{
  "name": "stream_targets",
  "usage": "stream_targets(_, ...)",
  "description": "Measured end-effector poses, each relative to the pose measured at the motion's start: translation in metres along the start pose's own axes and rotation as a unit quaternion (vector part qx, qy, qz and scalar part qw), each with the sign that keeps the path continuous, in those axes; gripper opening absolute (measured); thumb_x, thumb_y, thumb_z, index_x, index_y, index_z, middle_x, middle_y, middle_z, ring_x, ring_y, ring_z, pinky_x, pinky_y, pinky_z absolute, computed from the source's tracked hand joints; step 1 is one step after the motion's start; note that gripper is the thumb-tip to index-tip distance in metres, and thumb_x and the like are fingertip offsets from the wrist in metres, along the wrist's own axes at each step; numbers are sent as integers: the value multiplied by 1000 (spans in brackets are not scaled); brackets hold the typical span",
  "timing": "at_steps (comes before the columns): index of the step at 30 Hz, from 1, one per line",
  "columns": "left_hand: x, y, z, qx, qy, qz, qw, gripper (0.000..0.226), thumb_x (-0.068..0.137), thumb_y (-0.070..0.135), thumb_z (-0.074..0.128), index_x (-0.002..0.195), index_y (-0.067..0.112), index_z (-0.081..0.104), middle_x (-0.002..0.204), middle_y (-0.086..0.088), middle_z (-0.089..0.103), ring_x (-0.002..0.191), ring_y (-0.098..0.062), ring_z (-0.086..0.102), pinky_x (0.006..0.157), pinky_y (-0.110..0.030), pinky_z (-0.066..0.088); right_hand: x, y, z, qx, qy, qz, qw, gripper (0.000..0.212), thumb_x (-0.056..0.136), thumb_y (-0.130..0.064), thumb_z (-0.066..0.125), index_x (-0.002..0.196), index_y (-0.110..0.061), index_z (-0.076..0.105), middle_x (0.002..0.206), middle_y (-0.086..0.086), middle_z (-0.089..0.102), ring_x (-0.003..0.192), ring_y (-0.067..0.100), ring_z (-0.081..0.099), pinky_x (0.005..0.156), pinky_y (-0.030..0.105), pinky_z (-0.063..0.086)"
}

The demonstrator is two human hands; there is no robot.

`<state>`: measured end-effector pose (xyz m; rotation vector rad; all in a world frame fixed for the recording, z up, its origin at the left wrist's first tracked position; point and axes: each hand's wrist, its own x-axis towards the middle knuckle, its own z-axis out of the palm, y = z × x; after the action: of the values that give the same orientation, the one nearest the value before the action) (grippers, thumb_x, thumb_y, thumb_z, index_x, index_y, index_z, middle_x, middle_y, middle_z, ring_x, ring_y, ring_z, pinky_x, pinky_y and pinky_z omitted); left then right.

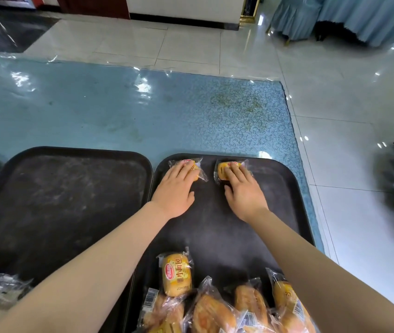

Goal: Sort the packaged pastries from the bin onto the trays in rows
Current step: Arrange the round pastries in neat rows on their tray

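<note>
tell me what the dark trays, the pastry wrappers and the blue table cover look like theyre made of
Right tray: probably hard plastic, matte dark brown, with a scuffed, dusty surface and a moulded, rounded rim.
Pastry wrapper: thin clear plastic film, glossy and crinkled, with printed labels and crimped ends.
Table cover: patterned blue cloth under what looks like a clear plastic sheet, judging by the glare and its wavy transparent edge.

Two bare forearms reach forward from the bottom edge, angling slightly toward each other. The left hand (175, 188) lies palm down, fingers straight and together, thumb held away toward the right. The right hand (241, 188) also lies palm down, fingers extended forward, thumb pointing left. Both hands sit level, side by side and apart, wrists straight.
</note>
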<state>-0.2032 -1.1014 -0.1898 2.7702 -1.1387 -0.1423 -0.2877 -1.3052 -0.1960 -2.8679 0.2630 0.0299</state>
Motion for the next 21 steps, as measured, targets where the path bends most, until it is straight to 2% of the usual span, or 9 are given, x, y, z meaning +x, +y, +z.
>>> stream_targets(4, 6, -6, 0, 23, -7, 15, 1000, 69, 94, 31, 49, 154, 18, 16, 163, -3, 10, 150, -23, 3, 122, -39, 2, 1, -8, -1, -21, -24, 13, 999, 60, 100, -36, 39, 154, -17, 19, 162, 3, 12, 149, 27, 5, 121, 42, 11)
stream_targets(9, -5, -3, -5, 32, 6, 16, 999, 72, 95, 32, 47, 156, 18, 9, 163, -2, 5, 150, -20, 0, 122, -40, 0, -10, -11, -13, -17, -15, 19, 1000, 61, 100, -38, 41, 154, -18, 19, 162, 5, 12, 149, 26, 7, 120, 40, 7)
stream_targets(12, -23, 7, -12, 1, 11, 18, 1000, 70, 96, 29, 47, 155, 17, 13, 163, -4, 7, 150, -20, 1, 122, -39, 2, -36, -13, -26, 31, -10, 31, 999, 61, 100, -38, 41, 154, -18, 19, 162, 5, 14, 149, 25, 10, 120, 40, 8)
stream_targets(16, -59, 28, -20, -59, 4, 15, 998, 62, 96, 26, 49, 153, 20, 23, 161, -2, 19, 149, -19, 13, 122, -36, 6, -94, -18, -51, 86, -16, 48, 995, 60, 101, -41, 40, 153, -20, 21, 159, 2, 25, 146, 23, 18, 119, 39, 14)
stream_targets(21, -112, 53, -30, -140, -51, -29, 988, 52, 97, 27, 49, 147, 24, 35, 156, 2, 30, 145, -16, 25, 118, -34, 20, -188, -12, -73, 42, -69, 85, 993, 61, 100, -50, 38, 153, -28, 17, 159, -5, 21, 147, 19, 15, 119, 37, 12)
